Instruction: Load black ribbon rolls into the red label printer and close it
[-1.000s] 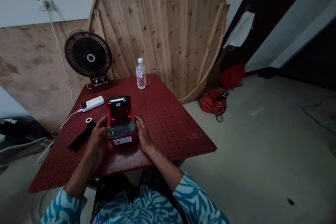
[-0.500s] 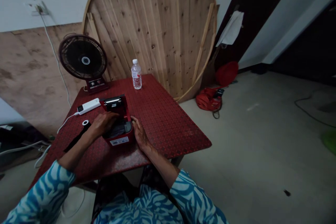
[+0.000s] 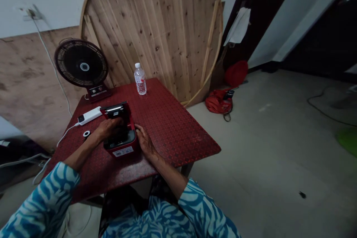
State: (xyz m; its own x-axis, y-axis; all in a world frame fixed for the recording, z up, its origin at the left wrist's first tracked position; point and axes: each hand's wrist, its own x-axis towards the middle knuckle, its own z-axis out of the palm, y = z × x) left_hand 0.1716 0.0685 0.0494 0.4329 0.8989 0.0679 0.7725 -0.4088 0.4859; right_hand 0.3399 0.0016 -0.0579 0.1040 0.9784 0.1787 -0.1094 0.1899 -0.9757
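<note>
A small red printer-like machine (image 3: 135, 145) stands near the table's front edge, its lid (image 3: 114, 110) tipped back. A white label is stuck on its front. My left hand (image 3: 111, 127) reaches into its dark inside from the left; the fingertips are hidden there, so whether they grip anything does not show. Against the right wall of the machine rests my right hand (image 3: 145, 141), thumb up by the rim and fingers along the side. Left of my left wrist sits a small roll with a white, holed end (image 3: 86, 133).
A white device (image 3: 90, 115) with a cable lies behind the roll on the red table (image 3: 173, 130). Farther back are a fan (image 3: 83, 67) and a water bottle (image 3: 140, 80). A round wooden board (image 3: 156, 29) leans on the wall. On the floor lies a red bag (image 3: 217, 102).
The view has shifted slightly, so everything sits farther left. My left hand stays inside the machine. The black strip beside my left forearm no longer shows, and the grey material inside looks darker.
</note>
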